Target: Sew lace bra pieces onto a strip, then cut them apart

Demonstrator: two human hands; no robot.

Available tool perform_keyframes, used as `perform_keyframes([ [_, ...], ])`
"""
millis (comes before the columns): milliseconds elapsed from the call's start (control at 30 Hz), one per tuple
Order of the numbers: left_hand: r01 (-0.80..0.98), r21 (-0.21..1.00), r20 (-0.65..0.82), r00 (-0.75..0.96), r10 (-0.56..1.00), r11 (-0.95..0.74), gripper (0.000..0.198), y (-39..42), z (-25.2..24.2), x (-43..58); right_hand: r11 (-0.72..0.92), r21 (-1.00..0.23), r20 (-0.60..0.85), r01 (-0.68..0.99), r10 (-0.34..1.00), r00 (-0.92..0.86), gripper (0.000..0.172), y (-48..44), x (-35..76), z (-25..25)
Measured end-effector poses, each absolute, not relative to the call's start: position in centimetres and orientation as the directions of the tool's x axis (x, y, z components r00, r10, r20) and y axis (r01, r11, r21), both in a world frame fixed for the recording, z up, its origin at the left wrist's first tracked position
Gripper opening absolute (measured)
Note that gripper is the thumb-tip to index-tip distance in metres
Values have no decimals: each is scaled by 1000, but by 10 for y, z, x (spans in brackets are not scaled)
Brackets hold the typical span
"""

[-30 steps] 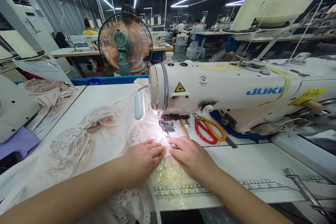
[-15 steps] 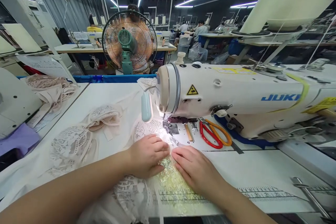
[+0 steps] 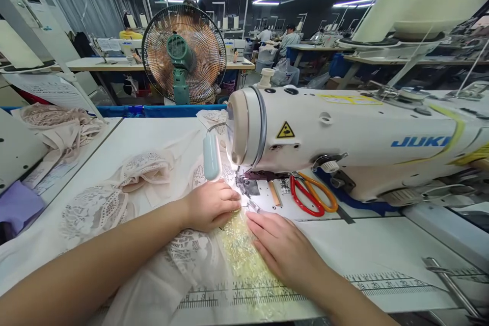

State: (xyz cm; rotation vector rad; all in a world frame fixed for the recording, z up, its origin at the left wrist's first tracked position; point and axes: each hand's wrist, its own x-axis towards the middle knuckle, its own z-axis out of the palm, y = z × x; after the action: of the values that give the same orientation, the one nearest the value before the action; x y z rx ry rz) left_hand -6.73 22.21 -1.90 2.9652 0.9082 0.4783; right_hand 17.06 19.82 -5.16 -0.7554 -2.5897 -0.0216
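My left hand [image 3: 214,205] is closed on a pale lace garment [image 3: 191,252], its fingers bent down at the cloth just before the needle area of a white sewing machine [image 3: 290,130]. The garment trails toward the table's front edge. My right hand [image 3: 280,242] rests to the right, fingers together and tips beside a small metal guide [image 3: 252,206]. What those fingertips hold, if anything, is hidden. Between and below the hands, shiny yellowish clear film [image 3: 244,249] covers the tabletop. A small lamp [image 3: 211,157] lights the stitching spot.
Red-and-orange-handled scissors [image 3: 309,194] lie on the machine bed. More lace pieces [image 3: 95,209] are spread at left, beside another heap [image 3: 61,122]. A printed ruler [image 3: 275,293] runs along the front. Behind the table stands a fan [image 3: 184,53]; people sit at machines farther back.
My left hand has moved slightly up and left, toward the needle, and the lace under it has shifted. A gap has opened between the hands. The view has tilted a little.
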Motion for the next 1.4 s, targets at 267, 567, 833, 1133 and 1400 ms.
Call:
perform_keyframes([
  [267,624,38,234,754,614,-781,28,237,-22,-76,847,-135,410,514,520,-749,30,199,171,-52],
  [567,617,-22,254,765,592,-787,28,258,-27,-87,846,-154,391,510,526,-755,30,199,172,-50],
  [833,668,-11,293,713,637,-744,27,255,-24,-90,843,-158,383,514,532,-755,31,199,172,-50],
  [1133,934,150,147,303,942,-324,33,278,11,-123,871,-91,377,483,479,-793,31,201,172,-51],
  [1400,962,106,-49,259,965,-252,33,223,13,-119,892,-31,409,451,423,-809,30,204,174,-53],
])
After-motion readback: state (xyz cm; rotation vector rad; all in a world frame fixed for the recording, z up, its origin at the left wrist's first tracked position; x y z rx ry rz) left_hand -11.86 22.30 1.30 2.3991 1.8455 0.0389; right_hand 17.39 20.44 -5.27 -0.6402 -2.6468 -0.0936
